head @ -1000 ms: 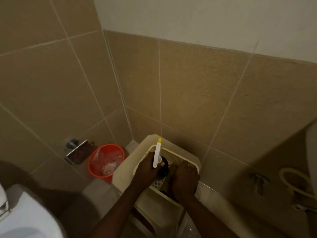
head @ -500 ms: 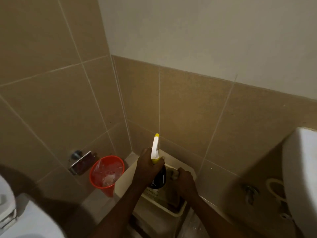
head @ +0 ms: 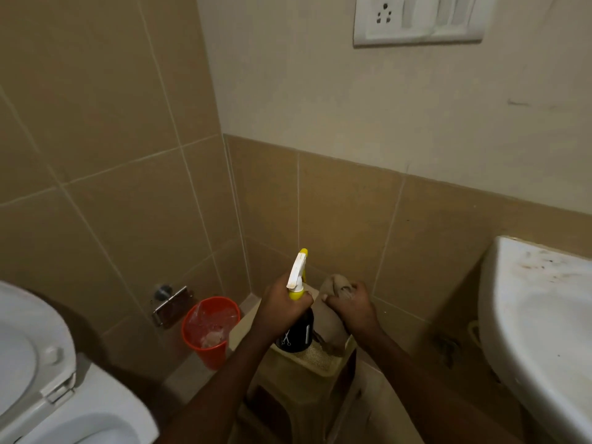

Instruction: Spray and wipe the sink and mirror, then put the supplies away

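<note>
Fingers of left hand [head: 282, 307] wrapped tight around neck of spray bottle [head: 296, 328], bottle upright, base just above beige basket [head: 315, 357] on stool [head: 288, 382]. Right hand [head: 347, 304] closed in fist on brown cloth [head: 334, 318], cloth hanging down into basket. Sink [head: 541, 315] at right, well apart. Orange bin [head: 209, 330] at left, near stool.

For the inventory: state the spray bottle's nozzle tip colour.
Yellow, on a white trigger head; spray bottle, head view.

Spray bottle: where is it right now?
Head view, lower centre: the spray bottle is gripped in the left hand, above the basket, left of the cloth held by the right hand.
</note>
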